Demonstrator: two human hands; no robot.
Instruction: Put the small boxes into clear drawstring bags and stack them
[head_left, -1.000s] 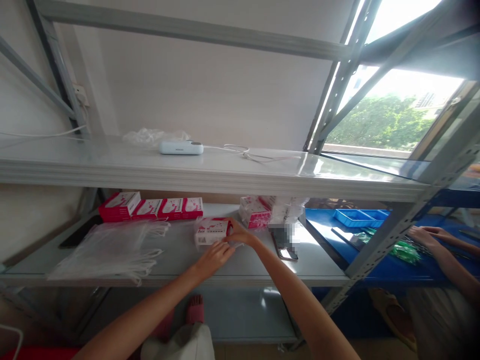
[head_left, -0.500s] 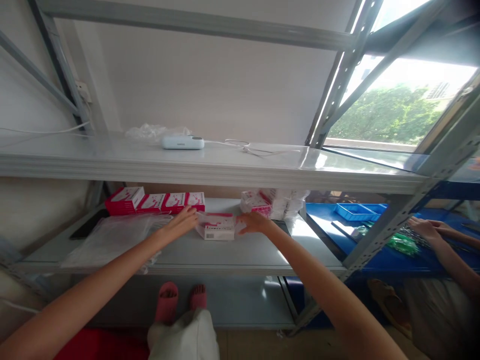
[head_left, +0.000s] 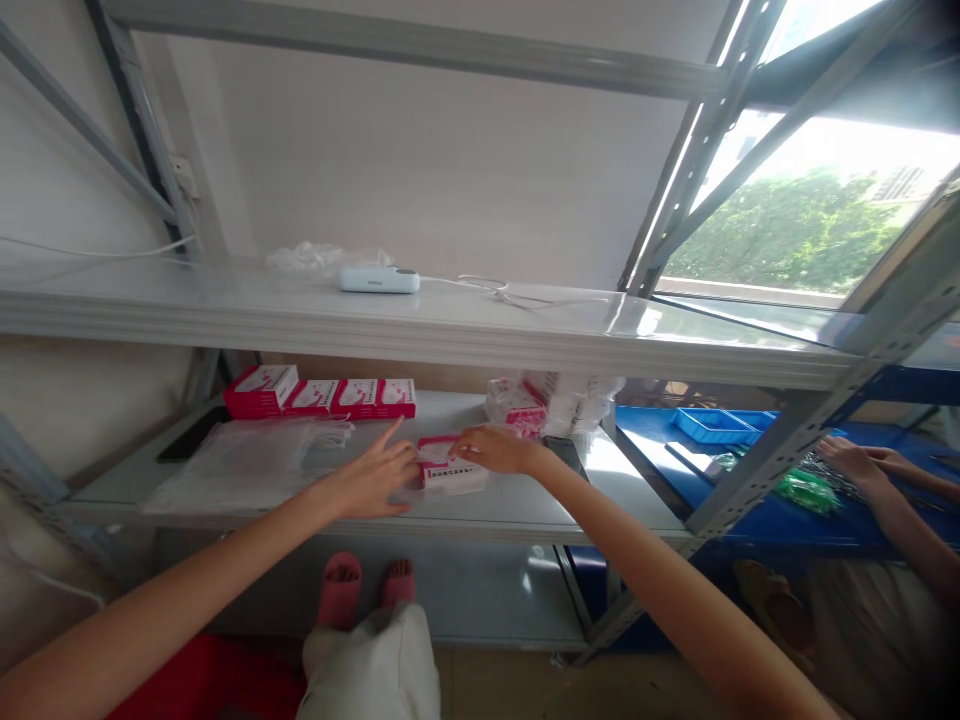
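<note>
A pink and white box [head_left: 454, 478] in a clear plastic bag lies on the middle shelf, one printed side facing me. My left hand [head_left: 382, 470] is at the box's left end with its fingers spread, the index finger pointing up and the fingertips close to the plastic. Over the top of the box reaches my right hand [head_left: 495, 449], its bent fingers closed on the clear bag; the hand hides part of the box's top. A stack of flat clear bags [head_left: 232, 460] lies to the left of my left hand.
Several pink and white boxes [head_left: 315, 397] stand in a row at the back. Bagged boxes [head_left: 521, 410] are piled on the right, near a dark flat object [head_left: 566, 455]. A white device [head_left: 379, 280] with a cable sits on the upper shelf [head_left: 487, 335]. Another person's hands [head_left: 855, 460] work at a blue table.
My right hand has moved left from the box's right end onto its top. My left hand has lowered and spread its fingers. The bagged box has turned or tilted slightly, and the view has shifted.
</note>
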